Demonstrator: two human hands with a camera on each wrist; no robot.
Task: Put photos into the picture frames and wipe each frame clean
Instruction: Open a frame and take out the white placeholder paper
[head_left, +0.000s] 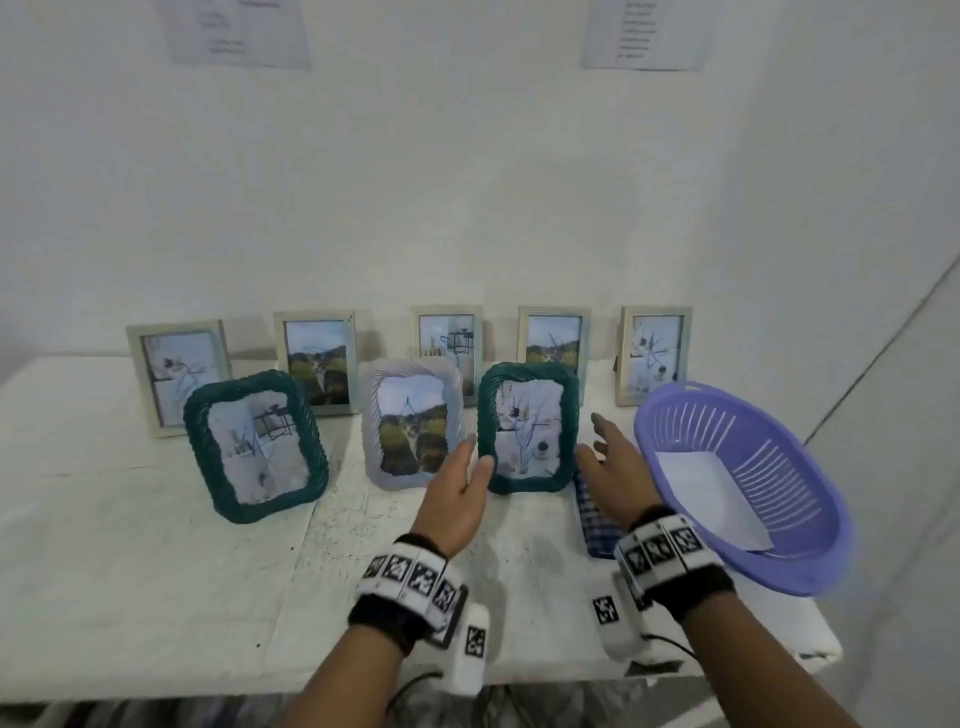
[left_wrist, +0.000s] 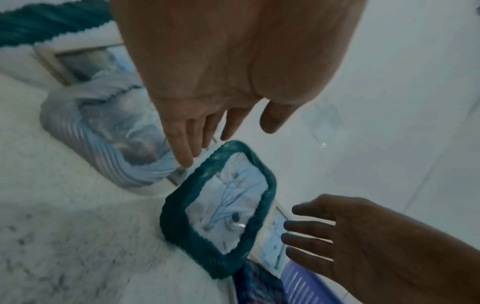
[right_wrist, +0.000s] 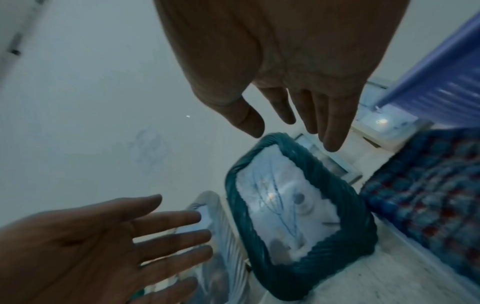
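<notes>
Your left hand (head_left: 457, 488) and right hand (head_left: 615, 467) are flanking the right-hand green frame (head_left: 527, 426) at 9 and 3 o'clock, both grips apart and holding nothing. It is standing upright on the worktop (head_left: 130, 545), long axis vertical; your left fingertips are nearer its edge.

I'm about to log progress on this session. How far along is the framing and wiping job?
Looks nearly done: all eight frames stand upright on the table with photos inside, five pale ones behind, three ribbed ones in front. In hand: nothing; the left hand and right hand are open either side of the right green frame, not gripping it. The checked cloth lies unused beside the purple basket; whether any wiping remains cannot be told.
</notes>
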